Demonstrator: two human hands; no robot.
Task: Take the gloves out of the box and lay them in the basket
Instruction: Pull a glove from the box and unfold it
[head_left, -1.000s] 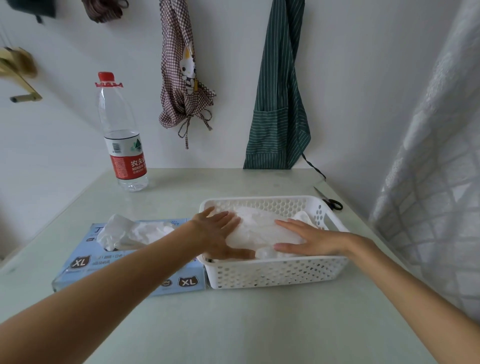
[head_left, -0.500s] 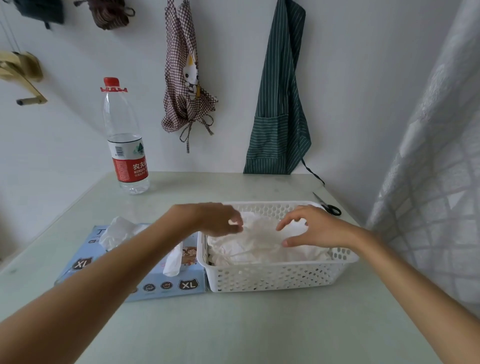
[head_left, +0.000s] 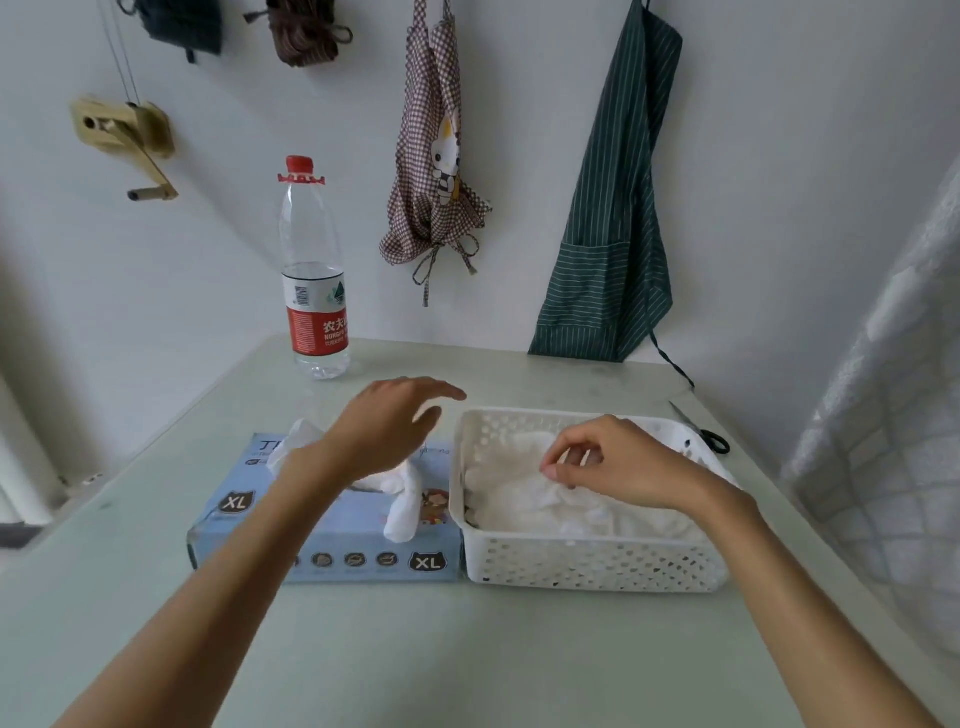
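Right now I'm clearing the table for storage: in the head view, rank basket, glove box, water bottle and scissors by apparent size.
1-2. basket and glove box: look alike.
3. water bottle, farther off, so unsure.
4. scissors.

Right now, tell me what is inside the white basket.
A crumpled pile of white gloves fills the basket. The right hand covers part of it; anything underneath is hidden.

White gloves (head_left: 545, 499) crumpled in basket (head_left: 592, 566); box (head_left: 332, 525) (blue, XL) adjacent w/ one protruding.

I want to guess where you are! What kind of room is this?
Probably a home kitchen or utility corner: two aprons, a checked apron and a green striped apron, hang on the wall above a table with a water bottle.
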